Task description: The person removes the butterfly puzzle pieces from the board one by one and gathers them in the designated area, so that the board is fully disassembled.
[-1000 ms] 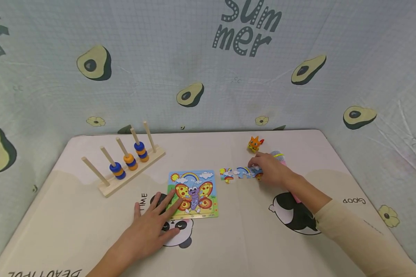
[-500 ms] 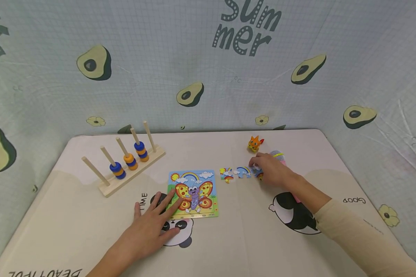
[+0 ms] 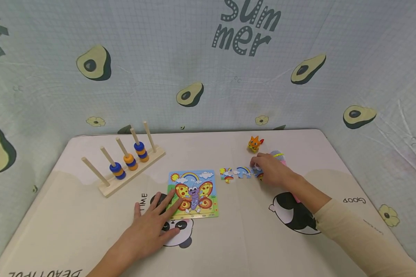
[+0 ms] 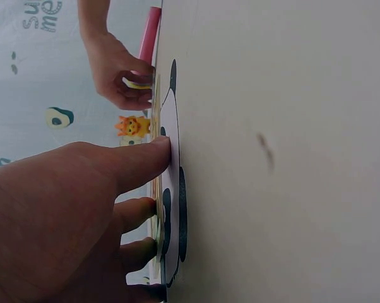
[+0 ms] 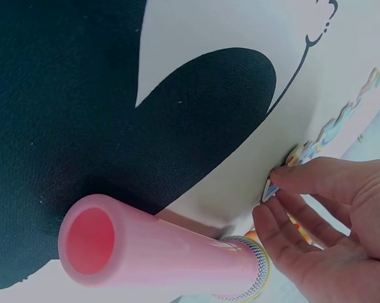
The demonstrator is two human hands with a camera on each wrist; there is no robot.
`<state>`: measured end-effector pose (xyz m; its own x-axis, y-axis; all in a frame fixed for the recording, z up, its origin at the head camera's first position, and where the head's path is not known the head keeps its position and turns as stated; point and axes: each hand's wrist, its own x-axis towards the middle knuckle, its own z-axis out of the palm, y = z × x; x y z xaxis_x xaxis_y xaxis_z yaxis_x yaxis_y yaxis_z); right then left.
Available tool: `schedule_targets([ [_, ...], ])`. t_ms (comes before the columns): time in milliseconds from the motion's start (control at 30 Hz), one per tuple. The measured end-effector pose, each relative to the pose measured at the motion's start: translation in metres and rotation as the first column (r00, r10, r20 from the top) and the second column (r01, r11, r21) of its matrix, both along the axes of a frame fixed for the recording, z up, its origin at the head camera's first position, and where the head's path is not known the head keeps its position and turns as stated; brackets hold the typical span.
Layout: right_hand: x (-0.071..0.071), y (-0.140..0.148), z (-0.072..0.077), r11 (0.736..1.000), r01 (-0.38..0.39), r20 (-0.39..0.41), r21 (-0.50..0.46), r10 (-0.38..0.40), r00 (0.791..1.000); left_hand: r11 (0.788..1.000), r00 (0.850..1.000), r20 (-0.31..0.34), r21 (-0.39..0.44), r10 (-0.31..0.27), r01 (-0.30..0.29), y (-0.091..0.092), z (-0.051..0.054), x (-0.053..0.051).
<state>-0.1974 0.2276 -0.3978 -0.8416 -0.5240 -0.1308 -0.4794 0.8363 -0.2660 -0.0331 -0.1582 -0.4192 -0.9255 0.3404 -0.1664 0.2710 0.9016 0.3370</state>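
In the head view my left hand (image 3: 150,229) lies with spread fingers over the left edge of a square butterfly jigsaw puzzle (image 3: 194,194). The left wrist view shows that thumb extended and the fingertips on the thin board. To the puzzle's right, two loose jigsaw pieces lie in a row, a sun piece (image 3: 226,174) and a rainbow piece (image 3: 243,172). At the row's right end my right hand (image 3: 272,169) pinches another jigsaw piece (image 5: 270,190) between thumb and fingers, its surface partly hidden.
A pink toy microphone (image 5: 165,252) lies beside my right hand. Behind it stands a small orange animal figure (image 3: 254,144). A wooden peg stacker (image 3: 135,169) with blue and orange rings is at the back left. Printed cloth covers the table (image 3: 228,246) and wall.
My right hand has shifted slightly to the right with its jigsaw piece. My left hand stays on the puzzle.
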Motion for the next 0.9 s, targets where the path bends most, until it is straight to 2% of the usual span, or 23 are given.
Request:
schedule_targets([
  [300,-0.0004,-0.0011,0.0015,1.000,-0.001,0.009,0.005,0.001,1.000,1.000,1.000,-0.010,0.000,-0.003,0.003,-0.0001,0.0004,0.0003],
  [633,0.0037,-0.0043,0.0045,0.999,0.026,0.048,0.020,-0.027,0.998,1.000,1.000,0.016,0.005,0.001,-0.002,-0.0004,0.0008,0.0009],
  [900,0.0019,-0.0049,0.0071,1.000,0.015,0.043,0.014,-0.016,0.999,1.000,1.000,0.003,0.000,-0.001,0.001,-0.0002,0.0017,0.0007],
])
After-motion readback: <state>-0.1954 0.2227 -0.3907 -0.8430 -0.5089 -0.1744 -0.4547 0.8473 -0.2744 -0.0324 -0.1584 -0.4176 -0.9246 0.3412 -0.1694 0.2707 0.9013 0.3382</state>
